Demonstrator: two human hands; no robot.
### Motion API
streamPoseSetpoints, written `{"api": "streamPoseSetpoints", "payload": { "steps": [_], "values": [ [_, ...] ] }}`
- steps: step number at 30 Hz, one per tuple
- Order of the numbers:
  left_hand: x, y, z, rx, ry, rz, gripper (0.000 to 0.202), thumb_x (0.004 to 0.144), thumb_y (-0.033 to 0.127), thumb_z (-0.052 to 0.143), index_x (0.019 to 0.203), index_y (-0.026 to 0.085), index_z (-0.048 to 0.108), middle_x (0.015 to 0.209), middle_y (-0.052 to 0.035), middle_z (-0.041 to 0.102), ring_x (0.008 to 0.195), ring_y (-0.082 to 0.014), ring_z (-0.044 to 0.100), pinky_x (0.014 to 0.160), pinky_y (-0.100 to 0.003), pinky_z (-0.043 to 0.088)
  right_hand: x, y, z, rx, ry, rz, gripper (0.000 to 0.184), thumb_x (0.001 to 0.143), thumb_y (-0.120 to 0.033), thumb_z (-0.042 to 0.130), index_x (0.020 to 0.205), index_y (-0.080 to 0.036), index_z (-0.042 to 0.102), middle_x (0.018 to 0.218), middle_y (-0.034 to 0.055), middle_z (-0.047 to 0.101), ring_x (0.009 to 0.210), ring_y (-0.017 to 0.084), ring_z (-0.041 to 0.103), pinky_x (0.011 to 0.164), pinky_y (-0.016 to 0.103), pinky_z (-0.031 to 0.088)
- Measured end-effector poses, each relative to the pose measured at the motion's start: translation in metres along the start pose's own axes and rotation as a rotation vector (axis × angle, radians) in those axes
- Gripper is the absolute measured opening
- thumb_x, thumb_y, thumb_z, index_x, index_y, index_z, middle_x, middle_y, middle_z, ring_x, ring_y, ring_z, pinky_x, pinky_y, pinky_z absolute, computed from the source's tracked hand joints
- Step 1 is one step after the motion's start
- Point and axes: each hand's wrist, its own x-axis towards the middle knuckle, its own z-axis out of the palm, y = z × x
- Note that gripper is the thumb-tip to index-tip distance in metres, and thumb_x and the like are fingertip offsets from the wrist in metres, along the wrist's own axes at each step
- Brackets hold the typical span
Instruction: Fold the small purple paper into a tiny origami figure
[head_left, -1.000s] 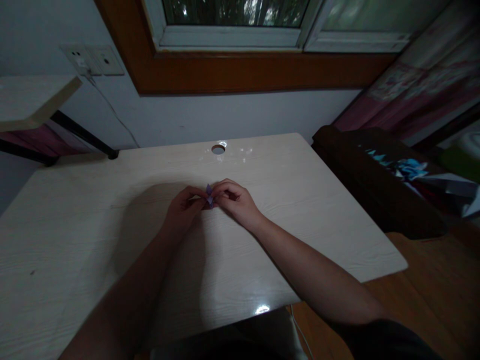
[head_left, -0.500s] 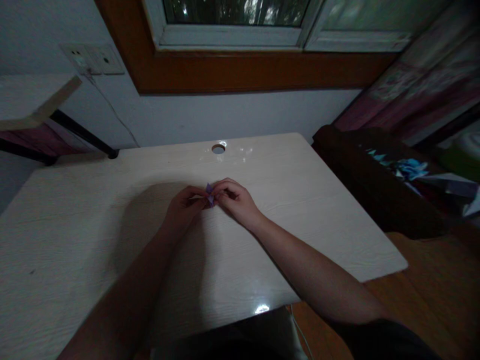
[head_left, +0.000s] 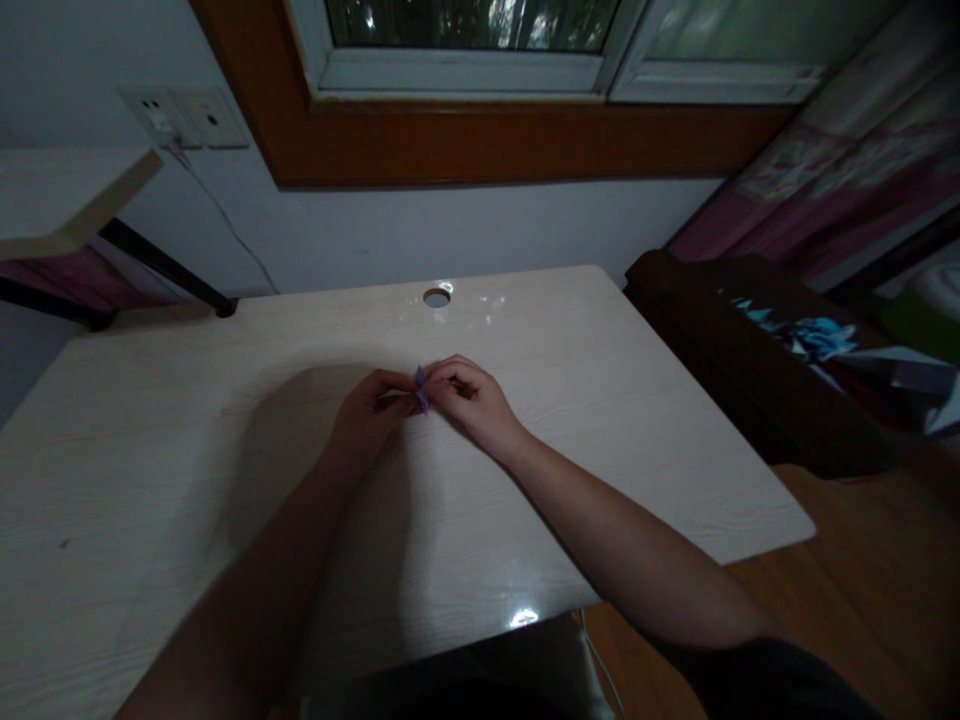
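A small folded piece of purple paper (head_left: 421, 386) is pinched between both my hands above the middle of a pale wooden desk (head_left: 637, 430). My left hand (head_left: 371, 412) grips it from the left with curled fingers. From the right, my right hand (head_left: 472, 400) pinches it with thumb and forefinger. Most of the paper is hidden by my fingertips. Both forearms reach in from the bottom edge.
A round cable hole (head_left: 436, 297) sits near the desk's far edge. A wall socket (head_left: 184, 118) with a cable is at upper left above a shelf (head_left: 67, 195). A dark piece of furniture (head_left: 720, 340) with blue paper bits (head_left: 817, 335) stands to the right. A window (head_left: 480, 40) is ahead.
Almost nothing has moved. My fingertips have shifted slightly on the purple paper, which stays between both hands in the same spot.
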Motion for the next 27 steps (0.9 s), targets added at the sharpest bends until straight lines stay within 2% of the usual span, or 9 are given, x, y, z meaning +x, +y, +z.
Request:
{"api": "streamPoseSetpoints", "payload": {
  "steps": [7,12,17,20,24,27],
  "values": [
    [0.0,0.002,0.002,-0.041,-0.011,0.015,0.025,0.074,0.027,0.075,0.093,0.018,0.06,0.091,-0.0004,0.069,0.078,-0.0139,0.07,0.081,-0.034,0.061,-0.001,0.005,0.002,-0.029,0.009,0.001,0.01,0.08,-0.03,0.074,0.08,-0.022,0.068,0.092,0.0024,0.063,0.079,0.014,0.059,0.067,0.027,0.048],
    [-0.002,0.001,0.002,-0.055,0.006,0.004,0.024,0.079,0.033,0.072,0.095,0.018,0.061,0.093,-0.0017,0.068,0.081,-0.0141,0.069,0.081,-0.035,0.061,-0.002,0.005,0.002,-0.047,0.007,-0.025,0.008,0.08,-0.028,0.073,0.082,-0.021,0.068,0.091,0.0022,0.063,0.075,0.013,0.057,0.065,0.027,0.046],
    [0.001,0.0,0.002,-0.009,0.039,0.006,0.026,0.076,0.033,0.076,0.091,0.018,0.062,0.088,-0.0009,0.067,0.078,-0.0136,0.068,0.077,-0.032,0.061,-0.002,0.008,0.002,-0.075,-0.006,-0.043,0.007,0.08,-0.026,0.072,0.083,-0.022,0.068,0.092,0.002,0.062,0.075,0.013,0.057,0.064,0.026,0.046],
    [0.001,-0.001,0.003,-0.01,0.049,0.022,0.027,0.075,0.033,0.077,0.092,0.018,0.061,0.088,-0.0014,0.067,0.078,-0.0141,0.068,0.078,-0.033,0.061,-0.002,0.011,0.003,-0.064,0.0,-0.007,0.01,0.08,-0.028,0.072,0.086,-0.022,0.067,0.09,0.0016,0.062,0.074,0.013,0.057,0.064,0.026,0.045],
    [0.001,-0.001,0.004,0.017,0.089,0.04,0.03,0.074,0.032,0.076,0.095,0.018,0.06,0.085,-0.0013,0.068,0.077,-0.0151,0.069,0.079,-0.034,0.06,-0.003,0.012,0.004,-0.005,0.033,0.08,0.016,0.081,-0.031,0.072,0.092,-0.021,0.065,0.078,-0.0012,0.059,0.067,0.012,0.054,0.06,0.024,0.043],
    [0.001,0.0,0.004,0.067,0.114,0.067,0.03,0.076,0.029,0.075,0.099,0.019,0.059,0.083,-0.0009,0.07,0.078,-0.0154,0.07,0.078,-0.032,0.058,-0.002,0.012,0.003,-0.059,0.037,0.067,0.015,0.082,-0.032,0.071,0.092,-0.021,0.067,0.083,0.0001,0.06,0.071,0.012,0.056,0.064,0.025,0.044]
  ]
}}
